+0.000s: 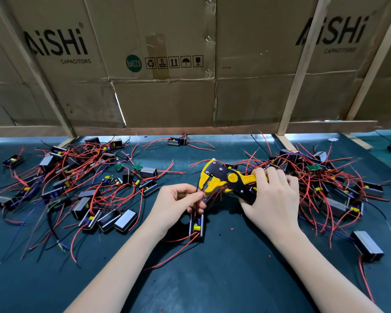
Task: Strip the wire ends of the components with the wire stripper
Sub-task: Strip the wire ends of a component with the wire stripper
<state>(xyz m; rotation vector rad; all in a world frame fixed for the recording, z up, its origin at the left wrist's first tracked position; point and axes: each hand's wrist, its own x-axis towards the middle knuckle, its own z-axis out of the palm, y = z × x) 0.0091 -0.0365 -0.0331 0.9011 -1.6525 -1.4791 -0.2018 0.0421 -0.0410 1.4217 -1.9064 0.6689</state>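
Note:
My right hand (271, 197) grips the handles of a yellow and black wire stripper (224, 179), whose jaws point left and down. My left hand (178, 204) pinches the red and black wires of one component just left of the jaws, with the wire ends at the jaw opening. That component (196, 225), a small black open case with a yellow capacitor inside, lies on the dark green mat (212, 279) just below my left hand. Its other red wires trail down over the mat.
A pile of components with red wires (77, 181) covers the mat on the left. A second pile (325, 184) lies right, behind my right hand. One component (367, 246) sits alone at right. A cardboard wall (167, 64) with wooden struts closes the back.

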